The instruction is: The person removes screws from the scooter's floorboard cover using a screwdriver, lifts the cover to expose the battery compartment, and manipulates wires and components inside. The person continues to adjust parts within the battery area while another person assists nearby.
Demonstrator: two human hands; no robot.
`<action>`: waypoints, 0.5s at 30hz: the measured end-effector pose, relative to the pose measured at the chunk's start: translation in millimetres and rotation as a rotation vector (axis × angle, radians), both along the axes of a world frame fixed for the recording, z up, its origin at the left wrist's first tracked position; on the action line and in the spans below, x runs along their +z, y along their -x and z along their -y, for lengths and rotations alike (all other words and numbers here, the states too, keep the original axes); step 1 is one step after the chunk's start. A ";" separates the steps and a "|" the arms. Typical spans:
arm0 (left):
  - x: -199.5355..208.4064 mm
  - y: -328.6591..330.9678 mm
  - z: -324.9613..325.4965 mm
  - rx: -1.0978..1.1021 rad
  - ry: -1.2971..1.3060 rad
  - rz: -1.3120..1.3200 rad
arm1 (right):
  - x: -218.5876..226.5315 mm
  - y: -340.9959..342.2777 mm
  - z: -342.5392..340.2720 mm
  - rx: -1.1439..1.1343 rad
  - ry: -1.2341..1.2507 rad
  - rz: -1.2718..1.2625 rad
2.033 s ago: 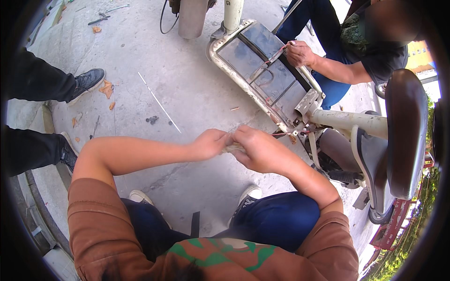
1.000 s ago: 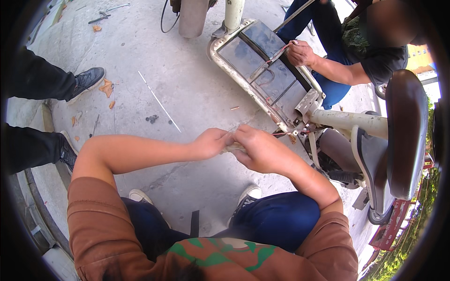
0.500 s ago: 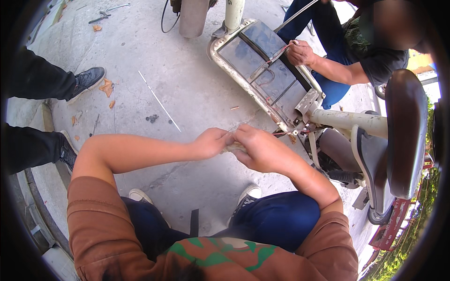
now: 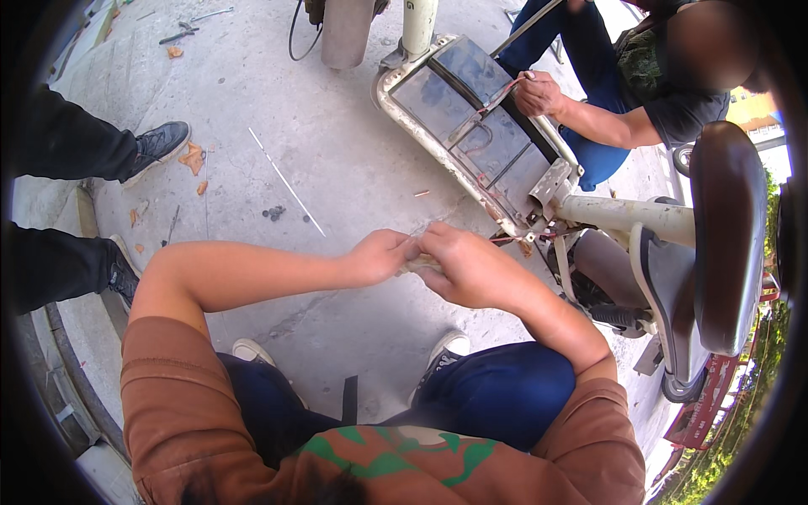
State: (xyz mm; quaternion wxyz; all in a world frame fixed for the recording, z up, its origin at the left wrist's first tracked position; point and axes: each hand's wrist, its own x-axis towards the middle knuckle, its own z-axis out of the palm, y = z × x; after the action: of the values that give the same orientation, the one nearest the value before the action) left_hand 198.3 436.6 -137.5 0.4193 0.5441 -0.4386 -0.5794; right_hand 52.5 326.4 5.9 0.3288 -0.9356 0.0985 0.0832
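In front of my knees, my left hand [image 4: 378,257] and my right hand [image 4: 465,269] meet with the fingertips pressed together. Between them is a small pale yellowish thing [image 4: 421,264], mostly covered by the fingers, so its kind does not show. My right hand wraps round it, while the left thumb and fingers pinch at its far edge. Just beyond my hands lies the off-white frame [image 4: 446,151] of an electric scooter, with dark battery blocks [image 4: 505,143] inside it. Across the frame, a co-worker's hand [image 4: 539,94] pinches thin reddish wires [image 4: 507,87] above the batteries.
A brown-black seat [image 4: 729,240] rises close on my right. On the concrete lie a thin white stick [image 4: 286,182], small dark bits [image 4: 273,214], dry leaves [image 4: 193,156] and tools [image 4: 178,36]. Another person's shoe [image 4: 158,149] stands at left.
My hands keep almost the same place and hold. The co-worker's head and upper body have shifted slightly, and the rod near that person's other hand has tilted a little.
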 end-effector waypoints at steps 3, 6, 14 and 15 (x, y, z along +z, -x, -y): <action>6.9 -1.4 0.9 -0.024 -0.029 -0.011 | 0.8 0.2 -0.1 -0.004 0.005 0.009; 8.7 -1.2 1.5 -0.017 -0.039 -0.031 | 1.5 0.8 -0.5 -0.008 0.015 0.015; 6.1 2.0 2.1 0.055 -0.010 -0.040 | 3.3 -0.9 -2.0 -0.022 -0.003 0.047; 4.5 2.6 2.1 0.061 -0.014 -0.054 | 2.8 -0.8 -1.8 -0.021 -0.007 0.053</action>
State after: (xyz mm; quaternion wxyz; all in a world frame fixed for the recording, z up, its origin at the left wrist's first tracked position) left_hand 195.7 434.6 -132.9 0.4447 0.5445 -0.4061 -0.5838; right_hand 53.3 328.2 8.7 0.3355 -0.9352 0.0993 0.0554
